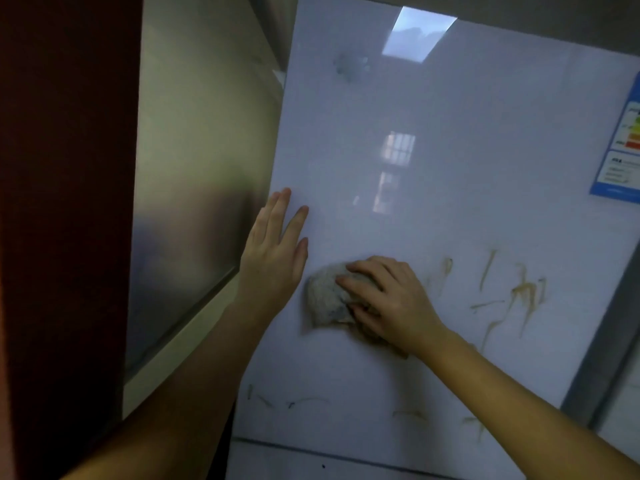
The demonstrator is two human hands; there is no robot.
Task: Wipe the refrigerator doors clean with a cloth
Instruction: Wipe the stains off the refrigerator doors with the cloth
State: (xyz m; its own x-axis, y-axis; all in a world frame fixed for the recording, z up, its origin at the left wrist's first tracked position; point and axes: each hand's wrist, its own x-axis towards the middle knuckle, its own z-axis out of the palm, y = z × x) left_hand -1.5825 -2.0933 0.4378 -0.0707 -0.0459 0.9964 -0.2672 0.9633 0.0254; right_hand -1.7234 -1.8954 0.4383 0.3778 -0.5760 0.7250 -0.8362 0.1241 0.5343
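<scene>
A tall, glossy white refrigerator door (433,202) fills most of the view, its long axis running up and down and leaning slightly left as the camera sees it. Its upper part looks largely clean apart from a faint grey smudge (349,65) near the top. Brownish streaks (519,292) remain on the right of the lower half, and thinner marks (304,400) run along the bottom edge, so the wiping appears well short of finished. A blue energy label (621,154) sits at the right edge.

The person's left hand (273,258) lies open and flat near the door's left edge, fingers spread upward, holding nothing. Just beside it, the right hand (388,299) presses a crumpled grey cloth (327,296) against the door, fingers curled over it. The wad is lumpy, with no clear long axis.
</scene>
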